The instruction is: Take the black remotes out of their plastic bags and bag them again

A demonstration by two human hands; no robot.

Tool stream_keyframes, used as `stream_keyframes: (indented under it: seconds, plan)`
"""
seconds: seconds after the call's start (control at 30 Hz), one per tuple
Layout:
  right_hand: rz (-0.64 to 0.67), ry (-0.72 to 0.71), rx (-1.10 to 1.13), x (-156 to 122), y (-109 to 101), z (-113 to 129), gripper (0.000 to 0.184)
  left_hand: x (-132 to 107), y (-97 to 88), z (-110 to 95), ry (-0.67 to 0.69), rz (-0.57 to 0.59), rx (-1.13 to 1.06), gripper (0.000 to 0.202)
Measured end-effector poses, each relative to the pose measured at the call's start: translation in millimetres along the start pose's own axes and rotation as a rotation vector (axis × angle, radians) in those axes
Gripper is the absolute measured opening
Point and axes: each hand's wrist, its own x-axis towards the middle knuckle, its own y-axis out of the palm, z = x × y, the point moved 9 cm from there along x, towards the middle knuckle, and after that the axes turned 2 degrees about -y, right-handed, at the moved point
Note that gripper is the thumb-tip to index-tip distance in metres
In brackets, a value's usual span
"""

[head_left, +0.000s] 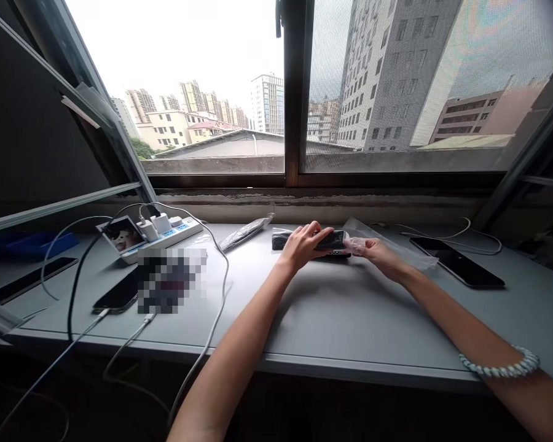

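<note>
A long black item (335,239) in clear plastic lies on the desk toward the window; I cannot make out its exact kind. My left hand (303,247) is closed over its middle, fingers on top. At its right end, crumpled clear plastic (356,245) is pinched in my right hand (381,256), stretched away from the item. Something dark with small light markings sits just beneath the black item, mostly hidden. Behind my right forearm, a flat clear plastic bag (417,255) lies on the desk.
Left of my hands lies another plastic-wrapped dark item (245,233). A power strip (168,236) with chargers, a picture card (122,235) and a black phone (118,296) are further left, with loose cables (225,276). A dark tablet (461,261) lies right.
</note>
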Motion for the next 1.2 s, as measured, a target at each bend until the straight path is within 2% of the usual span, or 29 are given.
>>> stream_keyframes:
  seconds: [0.2, 0.37, 0.47, 0.77, 0.9, 1.0, 1.1, 1.2]
  plan:
    - [0.016, 0.051, 0.083, -1, 6, -3, 0.046, 1, -5.3, 5, 0.029, 0.029, 0.038, 0.046]
    - [0.040, 0.001, 0.099, -1, 5, 8, 0.047, 1, -8.2, 6, 0.072, 0.016, 0.072, 0.047]
    - [0.010, -0.019, 0.082, 1, -2, 9, 0.046, 0, -8.4, 8, 0.059, 0.014, 0.068, 0.047]
    - [-0.221, 0.049, 0.089, 5, -40, -5, 0.035, -6, -14.5, 33, -0.070, -0.008, 0.092, 0.049]
    - [-0.361, 0.084, 0.186, 4, -54, -13, 0.025, -10, -7.9, 47, -0.196, -0.009, 0.054, 0.048]
    - [-0.421, 0.083, 0.245, 4, -58, -18, 0.019, -14, 0.2, 50, -0.258, 0.007, 0.027, 0.041]
    - [-0.457, 0.060, 0.259, 7, -62, -22, 0.024, -16, 3.9, 51, -0.283, 0.013, 0.027, 0.033]
    - [-0.550, 0.024, 0.219, 10, -77, -30, 0.037, -19, 1.0, 63, -0.376, -0.017, 0.045, 0.021]
